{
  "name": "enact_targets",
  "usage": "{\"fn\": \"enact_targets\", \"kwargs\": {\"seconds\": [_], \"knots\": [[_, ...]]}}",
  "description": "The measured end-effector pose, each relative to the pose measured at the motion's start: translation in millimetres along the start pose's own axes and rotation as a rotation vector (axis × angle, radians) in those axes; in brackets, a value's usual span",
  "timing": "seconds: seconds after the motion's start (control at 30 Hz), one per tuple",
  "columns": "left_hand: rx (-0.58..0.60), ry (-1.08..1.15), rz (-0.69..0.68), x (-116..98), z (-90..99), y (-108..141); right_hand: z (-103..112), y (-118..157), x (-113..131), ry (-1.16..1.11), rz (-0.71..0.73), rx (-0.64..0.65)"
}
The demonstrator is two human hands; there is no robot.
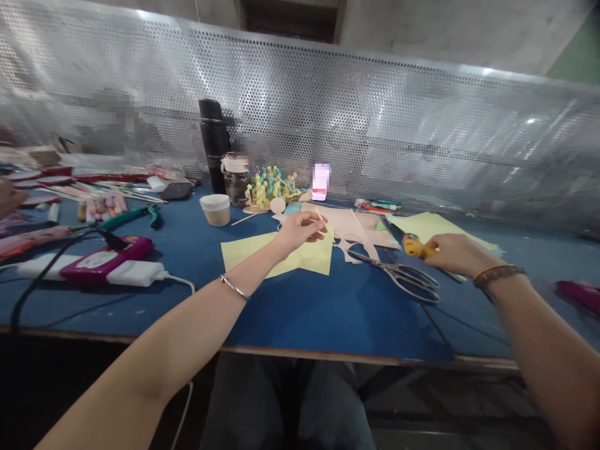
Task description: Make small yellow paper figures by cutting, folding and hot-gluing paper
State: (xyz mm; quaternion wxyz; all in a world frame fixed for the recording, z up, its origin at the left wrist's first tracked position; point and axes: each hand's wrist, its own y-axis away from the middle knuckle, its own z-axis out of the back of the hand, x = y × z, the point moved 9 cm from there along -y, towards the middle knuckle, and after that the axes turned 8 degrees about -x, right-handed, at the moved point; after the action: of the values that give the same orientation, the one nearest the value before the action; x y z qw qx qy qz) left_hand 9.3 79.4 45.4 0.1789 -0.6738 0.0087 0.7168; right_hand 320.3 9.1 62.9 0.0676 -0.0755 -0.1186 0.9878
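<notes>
My left hand (304, 232) pinches a thin yellow paper strip (323, 220) above yellow paper sheets (276, 255) on the blue table. At the right, my right hand (447, 253) is closed around a small yellow object (415, 246), whose exact kind I cannot make out. Large grey scissors (403, 275) lie between the hands, blades toward the left. Behind them are pink paper pieces (370, 228) with cut-outs, and more yellow sheets (431, 226) lie beyond my right hand.
A paper cup (216, 210), a dark jar (237, 181), a black bottle (213, 144), yellow-blue paper decorations (272, 190) and a lit phone (320, 182) stand behind. Left are a purple power strip (105, 262), pliers (126, 217) and another person's hand (9, 197).
</notes>
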Motion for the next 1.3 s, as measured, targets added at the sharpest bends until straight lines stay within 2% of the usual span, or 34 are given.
{"fn": "enact_targets", "kwargs": {"seconds": [0.13, 0.2, 0.23, 0.37, 0.43, 0.57, 0.63, 0.73, 0.83, 1.0, 1.3], "knots": [[-0.011, 0.008, 0.006, 0.3, 1.3, -0.3, 51.4, 3.3, 16.1, -0.131, -0.101, -0.202], [-0.025, 0.012, 0.015, 1.6, 3.4, -0.6, 66.5, 6.2, 34.2, -0.369, -0.112, -0.240], [-0.035, 0.011, 0.024, 2.7, 4.8, -0.8, 68.1, 7.0, 46.1, -0.537, -0.102, -0.220], [-0.071, -0.006, 0.059, 6.9, 9.5, -2.3, 48.2, 8.2, 101.6, -1.167, -0.029, 0.008], [-0.079, -0.013, 0.068, 8.9, 10.4, -3.7, 35.4, 7.1, 121.4, -1.389, 0.009, 0.078], [-0.093, -0.007, 0.081, 14.2, 11.8, -7.0, 10.4, 3.8, 134.4, -1.653, 0.015, 0.118], [-0.098, 0.007, 0.079, 16.3, 12.3, -8.1, 1.5, 4.0, 133.8, -1.661, 0.006, 0.105], [-0.094, 0.020, 0.089, 19.0, 11.5, -8.1, -5.2, 6.8, 134.6, -1.541, 0.030, 0.098], [-0.087, 0.025, 0.099, 20.0, 9.7, -7.3, -4.5, 9.0, 136.2, -1.472, 0.051, 0.093], [-0.070, 0.030, 0.079, 18.4, 6.9, -7.0, -2.9, 8.5, 130.5, -1.445, -0.006, 0.057], [-0.060, 0.026, 0.070, 15.7, 5.1, -5.7, -7.4, 6.9, 128.3, -1.414, -0.008, 0.061]]}}
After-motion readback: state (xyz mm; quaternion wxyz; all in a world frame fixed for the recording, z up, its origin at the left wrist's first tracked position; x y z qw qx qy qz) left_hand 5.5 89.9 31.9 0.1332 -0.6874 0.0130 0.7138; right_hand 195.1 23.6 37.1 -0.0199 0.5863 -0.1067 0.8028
